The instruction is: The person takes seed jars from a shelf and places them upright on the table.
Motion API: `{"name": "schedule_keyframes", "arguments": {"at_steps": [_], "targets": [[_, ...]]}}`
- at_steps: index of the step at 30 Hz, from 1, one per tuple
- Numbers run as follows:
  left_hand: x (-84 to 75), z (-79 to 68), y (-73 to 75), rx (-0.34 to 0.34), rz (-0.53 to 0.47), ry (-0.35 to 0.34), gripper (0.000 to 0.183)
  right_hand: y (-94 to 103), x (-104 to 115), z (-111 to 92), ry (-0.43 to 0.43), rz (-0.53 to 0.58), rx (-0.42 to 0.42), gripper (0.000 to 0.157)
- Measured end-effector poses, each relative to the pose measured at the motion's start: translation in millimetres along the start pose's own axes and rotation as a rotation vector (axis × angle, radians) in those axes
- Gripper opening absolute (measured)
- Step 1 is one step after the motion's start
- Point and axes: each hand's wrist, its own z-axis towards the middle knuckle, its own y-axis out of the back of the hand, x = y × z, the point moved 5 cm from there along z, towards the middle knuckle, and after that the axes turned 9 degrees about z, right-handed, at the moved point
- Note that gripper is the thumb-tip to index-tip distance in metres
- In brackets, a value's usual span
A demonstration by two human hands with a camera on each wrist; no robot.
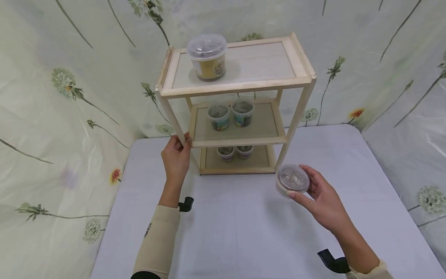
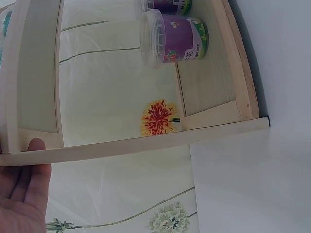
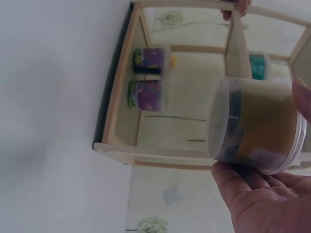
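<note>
A three-tier wooden shelf rack (image 1: 237, 88) stands on the table. Its front left post is gripped by my left hand (image 1: 176, 159) near the middle tier; the left wrist view shows the thumb on one side of the post and fingers (image 2: 36, 189) on the other. My right hand (image 1: 324, 197) holds a clear-lidded plastic tub (image 1: 294, 179) by its side, in front of the rack's right post. In the right wrist view this tub has a yellow-brown label (image 3: 267, 124), with thumb and fingers on opposite sides.
A similar yellow tub (image 1: 209, 58) sits on the top tier, left side. Two teal-labelled cups (image 1: 218, 116) stand on the middle tier. Two smaller purple-labelled cups (image 2: 184, 39) occupy the bottom tier. White cloth (image 1: 230, 232) covers the table; a flowered curtain (image 1: 69, 135) hangs behind and beside it.
</note>
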Motion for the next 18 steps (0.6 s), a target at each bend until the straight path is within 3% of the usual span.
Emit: {"name": "schedule_keyframes", "arguments": {"at_steps": [18], "targets": [[0.4,-1.1,-0.4,0.001,-0.029,0.004,0.017,-4.2,-41,-7,-0.100,-0.010,0.008,0.088]]}}
